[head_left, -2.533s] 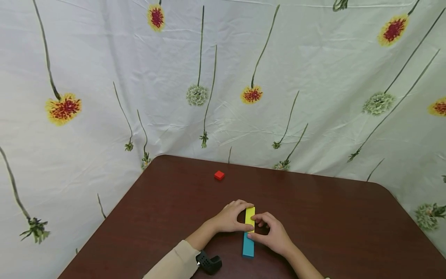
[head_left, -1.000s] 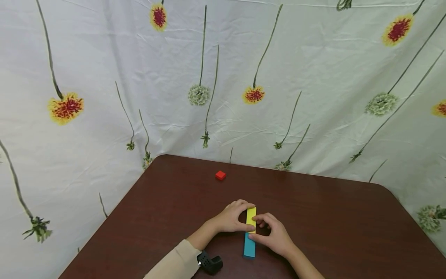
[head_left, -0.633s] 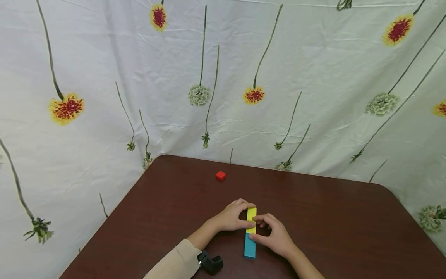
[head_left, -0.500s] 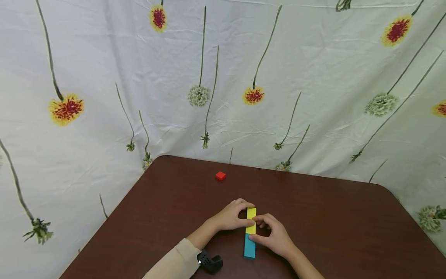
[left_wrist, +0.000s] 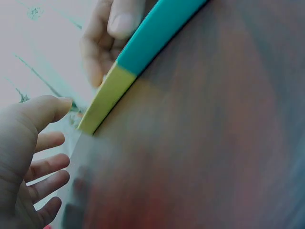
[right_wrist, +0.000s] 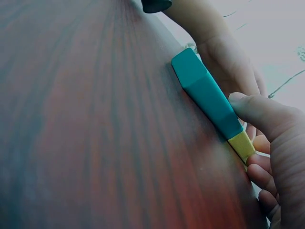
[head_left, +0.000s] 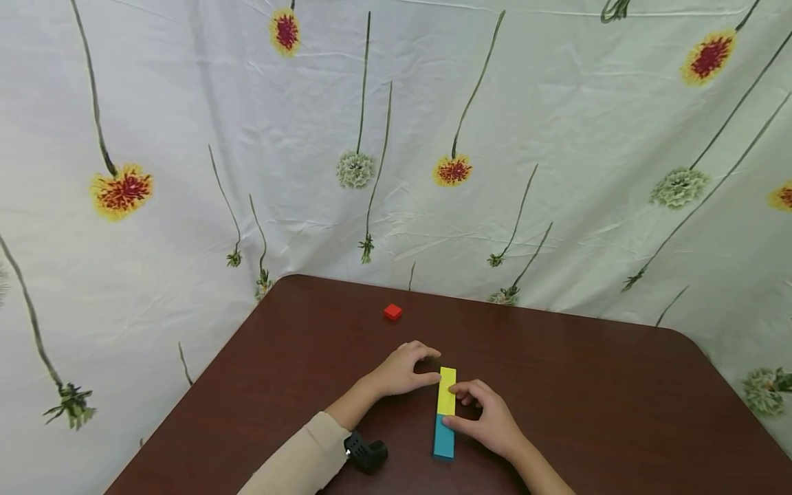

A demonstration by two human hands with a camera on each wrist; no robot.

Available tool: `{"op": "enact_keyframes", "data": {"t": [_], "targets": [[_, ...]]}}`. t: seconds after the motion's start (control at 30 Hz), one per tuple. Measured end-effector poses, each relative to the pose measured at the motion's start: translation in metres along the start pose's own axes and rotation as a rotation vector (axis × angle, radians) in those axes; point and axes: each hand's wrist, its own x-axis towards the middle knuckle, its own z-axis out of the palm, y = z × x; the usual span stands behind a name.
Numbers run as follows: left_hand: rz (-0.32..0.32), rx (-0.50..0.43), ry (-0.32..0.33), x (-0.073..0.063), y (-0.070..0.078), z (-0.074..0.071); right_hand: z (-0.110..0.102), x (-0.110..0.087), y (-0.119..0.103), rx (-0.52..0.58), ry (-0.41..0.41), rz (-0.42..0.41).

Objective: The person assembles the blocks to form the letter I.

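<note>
In the head view a yellow block (head_left: 447, 392) and a blue block (head_left: 443, 440) lie end to end in one straight line on the table. My left hand (head_left: 402, 371) is just left of the yellow block's far end, its thumb tip near the edge and its fingers spread. The left wrist view shows a gap between that hand (left_wrist: 33, 152) and the yellow block (left_wrist: 107, 98). My right hand (head_left: 489, 416) rests against the right side, its bent fingers at the yellow block and its thumb on the blue block near the join.
A small red block (head_left: 392, 312) lies toward the back of the dark brown table (head_left: 588, 385). Behind the table hangs a white cloth (head_left: 297, 124) printed with flowers. A black band (head_left: 366, 454) is on the left wrist.
My left hand has let go of the yellow block and moved left and away from it. The right hand and both blocks stay nearly where they were.
</note>
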Motion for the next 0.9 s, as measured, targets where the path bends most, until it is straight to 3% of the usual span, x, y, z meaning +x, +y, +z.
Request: {"op": "enact_keyframes", "data": {"t": [0.4, 0.9], "targets": [[-0.050, 0.029, 0.105, 0.005, -0.026, -0.031, 0.002, 0.001, 0.001, 0.018, -0.020, -0.009], [-0.150, 0.065, 0.214, 0.015, -0.045, -0.041, 0.000, -0.002, 0.003, 0.041, -0.018, -0.022]]}}
